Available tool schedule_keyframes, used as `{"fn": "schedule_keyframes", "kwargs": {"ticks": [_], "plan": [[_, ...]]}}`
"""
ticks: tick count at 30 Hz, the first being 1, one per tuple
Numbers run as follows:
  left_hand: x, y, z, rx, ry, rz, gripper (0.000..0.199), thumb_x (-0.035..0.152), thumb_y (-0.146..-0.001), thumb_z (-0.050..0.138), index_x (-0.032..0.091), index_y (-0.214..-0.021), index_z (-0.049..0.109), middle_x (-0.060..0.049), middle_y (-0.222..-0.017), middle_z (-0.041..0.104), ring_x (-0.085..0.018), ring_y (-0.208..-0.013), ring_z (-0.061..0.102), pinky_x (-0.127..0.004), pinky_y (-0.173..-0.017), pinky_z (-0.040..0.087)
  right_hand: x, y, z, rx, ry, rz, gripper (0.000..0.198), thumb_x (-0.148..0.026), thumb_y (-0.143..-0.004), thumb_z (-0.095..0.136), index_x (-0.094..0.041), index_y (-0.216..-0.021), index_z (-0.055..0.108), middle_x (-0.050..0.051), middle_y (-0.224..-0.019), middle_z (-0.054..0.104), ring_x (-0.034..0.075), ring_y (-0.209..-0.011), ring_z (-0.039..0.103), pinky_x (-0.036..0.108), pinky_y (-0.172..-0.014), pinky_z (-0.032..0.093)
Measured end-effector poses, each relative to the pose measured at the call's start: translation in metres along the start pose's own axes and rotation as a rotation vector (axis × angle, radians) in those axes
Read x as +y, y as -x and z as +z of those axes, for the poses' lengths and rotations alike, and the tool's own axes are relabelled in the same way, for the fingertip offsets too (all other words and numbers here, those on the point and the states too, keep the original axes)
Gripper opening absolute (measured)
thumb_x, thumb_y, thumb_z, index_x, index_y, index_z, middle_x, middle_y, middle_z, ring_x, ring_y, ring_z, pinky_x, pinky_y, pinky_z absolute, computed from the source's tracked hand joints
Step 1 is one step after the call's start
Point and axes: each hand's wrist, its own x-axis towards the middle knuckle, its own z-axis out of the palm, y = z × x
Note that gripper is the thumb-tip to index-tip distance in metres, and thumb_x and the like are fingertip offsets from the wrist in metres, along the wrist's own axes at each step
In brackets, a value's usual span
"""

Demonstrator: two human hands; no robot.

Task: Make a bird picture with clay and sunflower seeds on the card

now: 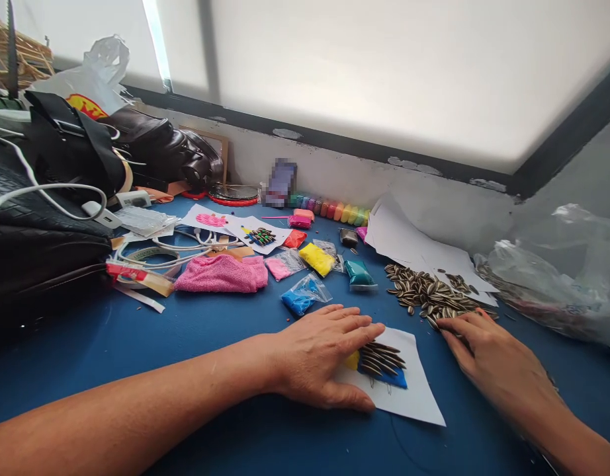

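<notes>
My left hand (329, 357) lies with fingers spread over the left part of a white paper sheet (419, 396). From under it show a patch of blue clay (397, 378) and a bit of yellow clay (352, 361). Rows of striped sunflower seeds (382, 359) stick in the blue clay. Beyond the sheet, to the right, is a loose pile of sunflower seeds (429, 291). At that pile's near edge, my right hand (488, 350) has its thumb and forefinger pinched together at a seed.
Clay packets lie ahead: blue (300, 299), teal (359, 272) and yellow (317, 259). A pink cloth (223, 273), tape roll (151, 256) and black bag (42, 244) are at left. Paper sheets (404, 238) and a plastic bag (548, 284) are at right. A phone (281, 184) leans on the wall.
</notes>
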Motion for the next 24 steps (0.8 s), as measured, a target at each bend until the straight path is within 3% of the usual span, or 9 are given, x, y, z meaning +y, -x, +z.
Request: {"fn": "schedule_keyframes", "kwargs": {"ticks": [8, 13, 24], "plan": [[-0.0008, 0.0008, 0.0005, -0.008, -0.007, -0.003, 0.088, 0.062, -0.084, 0.062, 0.016, -0.152, 0.030, -0.015, -0.155, 0.035, -0.033, -0.145, 0.029, -0.052, -0.119, 0.020, -0.0045, -0.0056, 0.0085, -0.012, -0.012, -0.045, 0.036, -0.031, -0.094, 0.041, -0.017, -0.092, 0.075, 0.009, -0.088, 0.071, 0.024, -0.081, 0.067, 0.040, -0.072, 0.053], [-0.0016, 0.0012, -0.0002, -0.004, -0.014, 0.004, 0.088, 0.060, -0.084, 0.062, 0.014, -0.152, 0.031, -0.015, -0.154, 0.036, -0.032, -0.144, 0.031, -0.050, -0.119, 0.021, -0.0066, -0.0048, 0.0094, -0.016, -0.026, -0.101, 0.037, -0.027, -0.094, 0.038, -0.017, -0.092, 0.074, 0.009, -0.089, 0.071, 0.023, -0.078, 0.068, 0.038, -0.068, 0.054], [-0.0012, 0.0003, 0.0015, 0.020, -0.025, 0.016, 0.086, 0.060, -0.083, 0.062, 0.015, -0.151, 0.033, -0.015, -0.153, 0.039, -0.032, -0.142, 0.035, -0.048, -0.119, 0.022, -0.0071, -0.0104, 0.0073, 0.020, -0.052, -0.218, 0.039, -0.034, -0.099, 0.035, -0.019, -0.085, 0.069, 0.007, -0.084, 0.069, 0.020, -0.075, 0.067, 0.033, -0.066, 0.052]]}}
